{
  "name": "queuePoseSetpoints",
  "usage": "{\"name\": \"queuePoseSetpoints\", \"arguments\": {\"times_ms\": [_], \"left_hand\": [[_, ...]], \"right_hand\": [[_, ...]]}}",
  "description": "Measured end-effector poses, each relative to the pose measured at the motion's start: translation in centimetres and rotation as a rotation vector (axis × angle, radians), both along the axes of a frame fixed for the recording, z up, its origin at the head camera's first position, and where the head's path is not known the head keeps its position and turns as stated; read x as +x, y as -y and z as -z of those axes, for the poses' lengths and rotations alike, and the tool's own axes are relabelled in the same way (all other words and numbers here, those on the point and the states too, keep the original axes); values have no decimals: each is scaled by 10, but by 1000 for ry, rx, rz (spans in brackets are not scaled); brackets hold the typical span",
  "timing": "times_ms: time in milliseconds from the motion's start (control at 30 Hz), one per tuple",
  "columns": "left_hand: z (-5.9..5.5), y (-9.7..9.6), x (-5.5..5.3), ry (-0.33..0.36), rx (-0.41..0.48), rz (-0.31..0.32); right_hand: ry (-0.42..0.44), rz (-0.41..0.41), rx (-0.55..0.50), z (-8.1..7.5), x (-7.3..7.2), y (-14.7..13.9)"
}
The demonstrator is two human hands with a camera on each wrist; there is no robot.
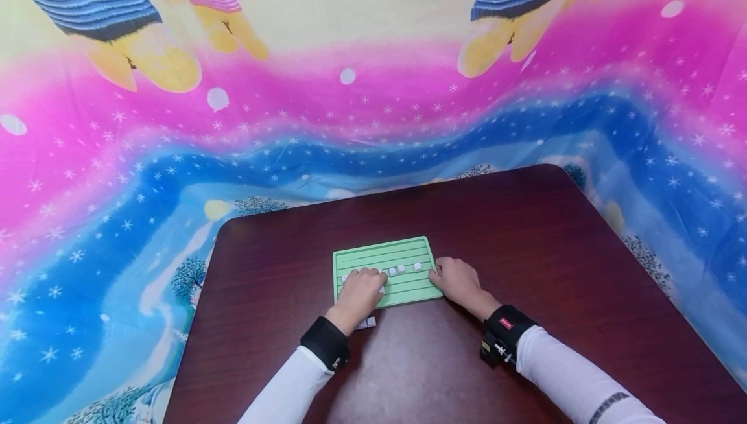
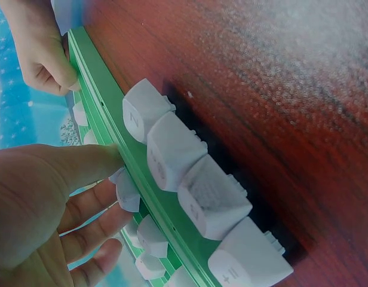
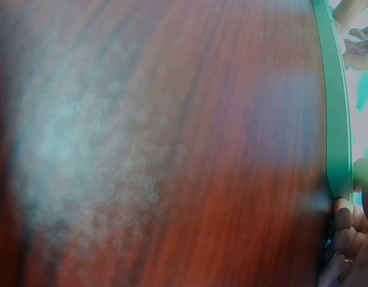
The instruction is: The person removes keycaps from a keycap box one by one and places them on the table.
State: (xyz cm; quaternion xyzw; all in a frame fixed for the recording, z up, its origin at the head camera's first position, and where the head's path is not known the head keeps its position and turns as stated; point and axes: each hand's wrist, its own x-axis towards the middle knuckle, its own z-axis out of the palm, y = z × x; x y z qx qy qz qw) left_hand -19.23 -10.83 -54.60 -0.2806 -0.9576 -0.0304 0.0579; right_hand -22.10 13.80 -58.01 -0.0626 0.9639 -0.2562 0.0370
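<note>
Left wrist view: four white keycaps (image 2: pixel 214 194) sit in a row on the table (image 2: pixel 279 89), just beside the green tray (image 2: pixel 97 72). The left hand (image 2: pixel 34 197) reaches over the tray, fingers bent about the inner caps (image 2: pixel 153 238); whether they pinch one, I cannot tell. Beyond, the right hand (image 2: pixel 46 66) grips the tray's edge near a corner. If that grip loosened, pressure from the left hand might slide the tray and jumble the caps. The nearest cap reads "+ ="; the farthest, Z or N. On the right wristband (image 1: pixel 521 321), a red label (image 1: pixel 506 323) is too small to read.
</note>
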Motion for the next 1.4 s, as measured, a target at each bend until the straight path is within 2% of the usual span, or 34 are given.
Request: {"name": "queuePoseSetpoints", "arguments": {"times_ms": [733, 1400], "left_hand": [[0, 2, -1, -23, 22, 5], [-10, -2, 4, -31, 15, 0]], "right_hand": [[-22, -7, -1, 0, 1, 0], [-22, -5, -7, 1, 1, -1]]}}
